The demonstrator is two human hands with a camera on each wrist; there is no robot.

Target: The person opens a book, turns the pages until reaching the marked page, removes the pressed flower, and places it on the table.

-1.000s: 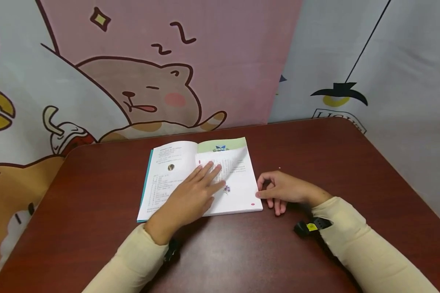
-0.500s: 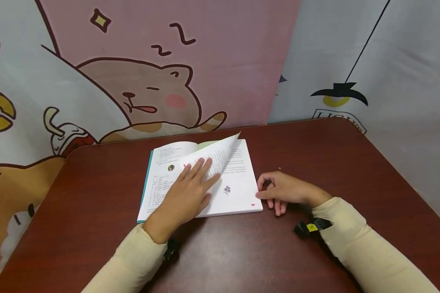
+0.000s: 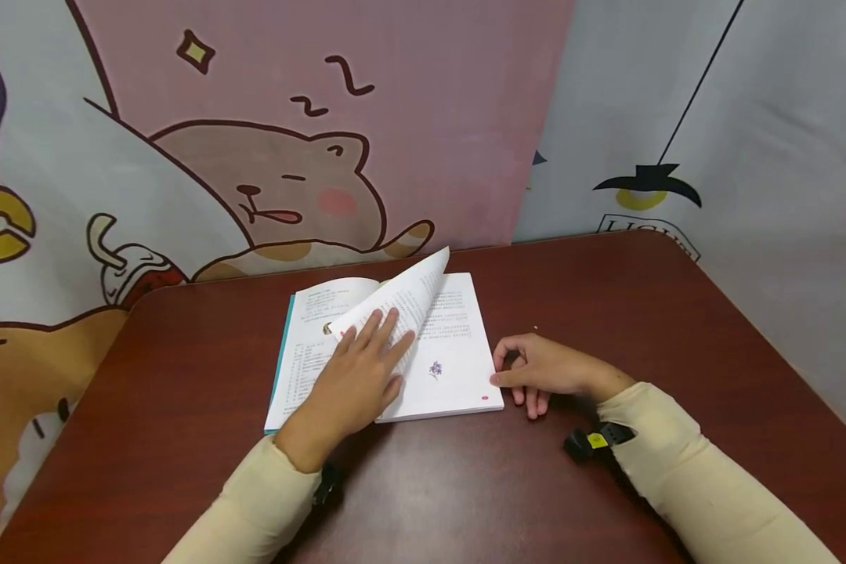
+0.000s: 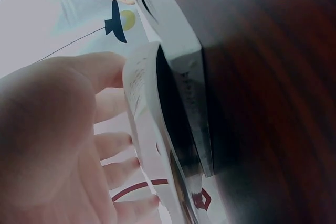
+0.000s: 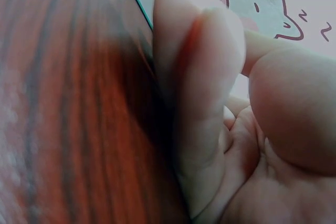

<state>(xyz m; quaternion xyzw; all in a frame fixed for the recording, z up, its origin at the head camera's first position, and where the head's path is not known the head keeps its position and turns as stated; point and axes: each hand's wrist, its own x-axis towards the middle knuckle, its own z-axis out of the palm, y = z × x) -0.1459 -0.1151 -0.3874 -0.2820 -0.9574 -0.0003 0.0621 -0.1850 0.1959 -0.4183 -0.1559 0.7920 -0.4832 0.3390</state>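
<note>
An open book (image 3: 458, 392) with a teal cover edge lies on the table. My left hand (image 3: 356, 376) rests over its middle, fingers spread and fairly straight against a lifted page (image 3: 423, 286). That page slants up and leans leftward, its far corner raised. In the left wrist view the fingers (image 4: 118, 174) touch the bowed page along one side. At the book's right edge, my right hand (image 3: 546, 364) pinches the edge between thumb and bent index finger, the other fingers hanging beside it. The right wrist view shows those fingers close and blurred, hiding most of the book.
The dark red-brown table (image 3: 423, 486) extends around the book on all sides. Behind it hangs a cartoon-printed cloth (image 3: 458, 117). Each wrist wears a black strap device; the right one (image 3: 595, 440) has a yellow label.
My left hand has shifted slightly left, pushing the page up and over from the right side towards the left. The page has risen. My right hand has stayed at the book's edge.
</note>
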